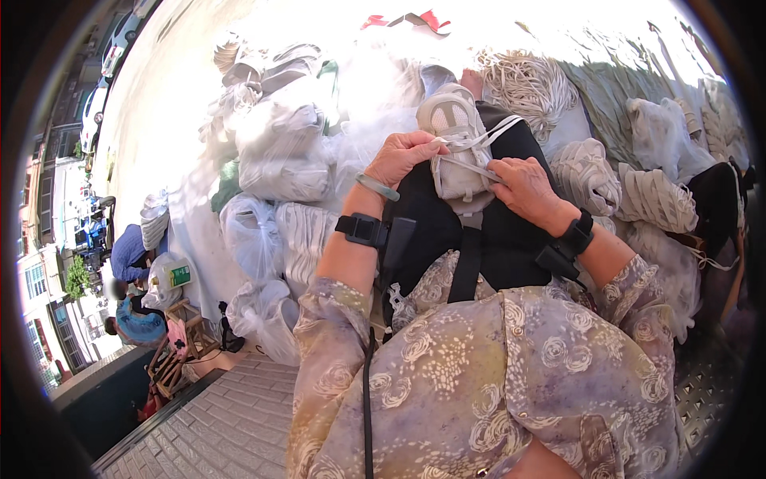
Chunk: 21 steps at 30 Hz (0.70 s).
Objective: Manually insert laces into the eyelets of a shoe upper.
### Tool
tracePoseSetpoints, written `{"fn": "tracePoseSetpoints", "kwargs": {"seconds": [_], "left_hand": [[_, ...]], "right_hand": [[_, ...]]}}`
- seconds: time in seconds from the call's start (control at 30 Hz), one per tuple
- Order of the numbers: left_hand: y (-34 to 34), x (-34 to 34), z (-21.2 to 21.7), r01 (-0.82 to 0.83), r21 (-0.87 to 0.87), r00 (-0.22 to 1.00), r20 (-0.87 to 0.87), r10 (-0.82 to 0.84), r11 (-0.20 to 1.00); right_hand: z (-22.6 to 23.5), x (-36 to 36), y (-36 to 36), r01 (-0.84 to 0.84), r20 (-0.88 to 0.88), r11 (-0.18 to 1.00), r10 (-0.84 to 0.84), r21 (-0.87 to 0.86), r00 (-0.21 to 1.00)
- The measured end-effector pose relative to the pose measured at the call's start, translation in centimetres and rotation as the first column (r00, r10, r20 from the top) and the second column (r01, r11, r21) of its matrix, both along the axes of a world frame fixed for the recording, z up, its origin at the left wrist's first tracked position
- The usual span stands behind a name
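Note:
A pale grey and beige shoe upper (pixel 461 185) lies on my black-covered lap, its mesh part pointing away from me. A white shoelace (pixel 506 125) runs across it and loops out on its right side. My left hand (pixel 401 162) is closed at the upper's left edge, pinching the lace between thumb and forefinger. At the right edge, my right hand (pixel 529 189) is closed on a flat strip of lace (pixel 471 166) stretched across the upper. Its lower fingers are curled, partly hidden.
Bundles of pale shoe uppers (pixel 283 148) in clear plastic bags lie ahead and left. A heap of beige laces (pixel 528 88) is at the far right, with stacked uppers (pixel 586 177) nearer. At left are a wooden chair (pixel 185 339) and people sitting.

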State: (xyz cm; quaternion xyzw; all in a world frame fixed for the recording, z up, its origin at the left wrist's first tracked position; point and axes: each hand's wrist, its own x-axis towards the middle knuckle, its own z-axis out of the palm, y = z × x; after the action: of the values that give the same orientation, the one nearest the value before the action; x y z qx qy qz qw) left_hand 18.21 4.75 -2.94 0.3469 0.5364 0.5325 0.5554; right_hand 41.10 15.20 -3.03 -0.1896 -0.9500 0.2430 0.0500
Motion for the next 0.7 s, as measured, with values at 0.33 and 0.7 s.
{"fn": "tracePoseSetpoints", "kwargs": {"seconds": [0.33,0.7], "left_hand": [[1.1,1.0,0.3,0.075,-0.22,0.941,-0.308,-0.142,0.973],[-0.5,-0.8,-3.3,-0.077,-0.077,0.99,-0.12,0.067,0.994]], "right_hand": [[-0.5,-0.3,0.5,0.026,-0.131,0.967,-0.061,-0.255,0.989],[3.0,3.1,1.6,0.008,-0.061,0.992,-0.016,-0.124,0.998]]}}
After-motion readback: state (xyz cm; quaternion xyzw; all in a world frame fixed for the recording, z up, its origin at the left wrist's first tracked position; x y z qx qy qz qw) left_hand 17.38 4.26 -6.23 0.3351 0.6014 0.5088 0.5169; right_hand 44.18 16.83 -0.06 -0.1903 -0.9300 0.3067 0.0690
